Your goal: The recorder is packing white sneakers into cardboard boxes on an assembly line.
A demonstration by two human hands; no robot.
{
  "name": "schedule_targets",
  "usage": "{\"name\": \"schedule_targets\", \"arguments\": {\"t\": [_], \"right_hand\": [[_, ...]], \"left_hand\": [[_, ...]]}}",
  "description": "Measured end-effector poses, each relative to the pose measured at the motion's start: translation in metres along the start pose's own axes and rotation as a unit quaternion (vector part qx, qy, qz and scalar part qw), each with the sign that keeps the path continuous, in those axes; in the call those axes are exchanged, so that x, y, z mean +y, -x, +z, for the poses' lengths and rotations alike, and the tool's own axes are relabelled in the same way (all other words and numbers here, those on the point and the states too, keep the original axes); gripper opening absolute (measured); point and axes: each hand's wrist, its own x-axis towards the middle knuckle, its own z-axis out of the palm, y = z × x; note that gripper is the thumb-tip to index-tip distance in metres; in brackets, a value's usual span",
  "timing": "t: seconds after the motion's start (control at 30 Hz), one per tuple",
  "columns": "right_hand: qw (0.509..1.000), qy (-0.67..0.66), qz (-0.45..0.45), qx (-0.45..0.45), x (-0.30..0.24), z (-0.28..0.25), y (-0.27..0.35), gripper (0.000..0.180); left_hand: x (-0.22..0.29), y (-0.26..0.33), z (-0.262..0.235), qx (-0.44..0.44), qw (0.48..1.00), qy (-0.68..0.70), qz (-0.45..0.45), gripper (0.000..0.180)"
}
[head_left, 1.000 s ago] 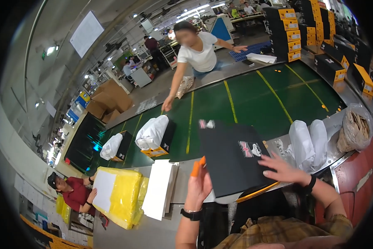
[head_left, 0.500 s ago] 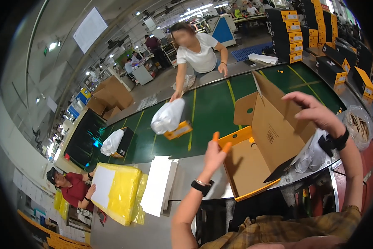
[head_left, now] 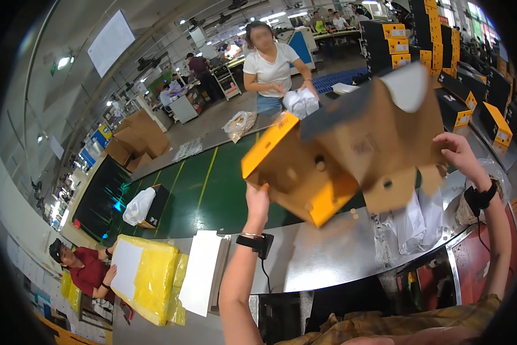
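L fingers (head_left: 263,191) gripping box (head_left: 290,169) L side | R fingers (head_left: 446,138) curled @ lid (head_left: 411,129) | grip unclr

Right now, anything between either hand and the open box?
Nothing visible. The left hand grips the open box at its left side. The right hand is at the lid's right edge; blur hides whether it touches. The white bundles appear below the lid, not between.

The open box (head_left: 350,144) is blocking the way straight across the belt (head_left: 229,178); nearer, the counter (head_left: 321,253) is lying mostly free between the paper stack (head_left: 202,273) and white bundles (head_left: 411,227).
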Motion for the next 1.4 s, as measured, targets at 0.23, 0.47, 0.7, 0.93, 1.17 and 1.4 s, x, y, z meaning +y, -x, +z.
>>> {"name": "schedule_targets", "arguments": {"t": [0.23,0.47,0.7,0.93,1.17,1.4], "right_hand": [[0.899,0.403,0.121,-0.124,0.145,0.054,0.009,0.063],[0.908,0.380,-0.125,-0.127,0.166,0.090,0.009,0.054],[0.855,0.434,-0.283,0.029,0.073,0.093,-0.048,0.057],[0.932,0.290,-0.218,-0.020,0.019,0.120,-0.039,0.069],[0.894,0.428,-0.113,0.067,0.099,0.119,0.034,0.064],[0.938,0.325,0.116,-0.007,0.201,0.099,0.075,0.104]], "left_hand": [[-0.096,0.015,-0.003,-0.062,0.957,-0.228,0.166,0.020],[-0.097,0.030,0.005,-0.079,0.939,-0.260,0.211,0.021],[0.025,0.092,0.049,-0.116,0.983,0.114,-0.090,0.026],[0.019,0.229,0.027,-0.119,0.777,0.364,-0.499,0.029],[-0.047,0.283,-0.005,-0.100,0.743,0.303,-0.588,0.045],[-0.052,0.282,-0.011,-0.165,0.771,0.246,-0.564,0.050]]}}
